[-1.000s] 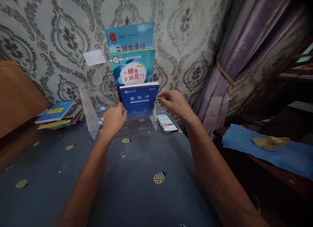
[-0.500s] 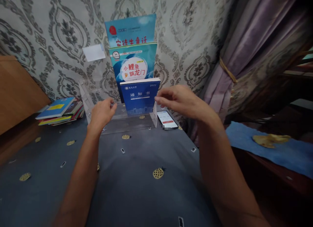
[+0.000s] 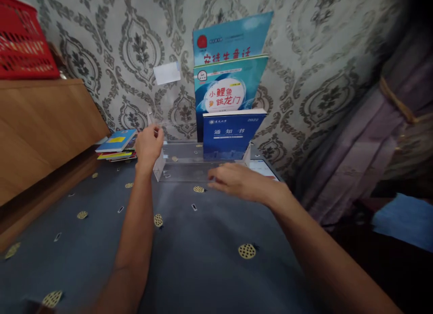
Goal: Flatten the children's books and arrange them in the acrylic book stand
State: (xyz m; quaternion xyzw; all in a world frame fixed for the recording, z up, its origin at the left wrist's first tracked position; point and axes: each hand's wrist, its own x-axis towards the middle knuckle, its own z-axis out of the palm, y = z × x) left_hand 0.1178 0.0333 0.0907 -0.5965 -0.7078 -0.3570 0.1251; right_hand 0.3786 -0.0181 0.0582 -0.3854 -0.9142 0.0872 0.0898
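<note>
**Clear stand (image 3: 184,172) with three upright books (image 3: 232,86), left hand (image 3: 149,145) at its left end, right hand (image 3: 238,183) before it**

A pale wall (image 3: 142,48) with dark leafy medallions fills the background. Below it spreads the counter (image 3: 203,246), covered in blue-grey with scattered yellow pineapple prints. A purple curtain (image 3: 365,156), drawn in by a tie, hangs at the right side. At the left rises a wooden cabinet (image 3: 47,124), with a red slatted basket (image 3: 25,41) on top of it.

The stand is on the counter near the wall, and the books are toward its right end, one behind another. The rearmost teal book (image 3: 233,36) reaches highest. Before it is another teal book (image 3: 225,93) with a white oval on its cover. In front, and lowest, is a navy book (image 3: 230,138) marked "2022". A blue cloth (image 3: 404,221) lies at the right edge of the view. Left of the stand, a stack of books (image 3: 117,145) lies flat, a blue one uppermost, partly covered by the left hand.

The left hand's fingers are curled beside the stand's left side panel; whether they grip it cannot be told. The right hand's fingers are loosely bent and released, pointing left in front of the stand's low front edge; contact with that edge cannot be made out.

A phone (image 3: 262,166) lies just right of the stand, partly hidden by the right arm. A small white label (image 3: 167,73) shows above the stand's left half.
</note>
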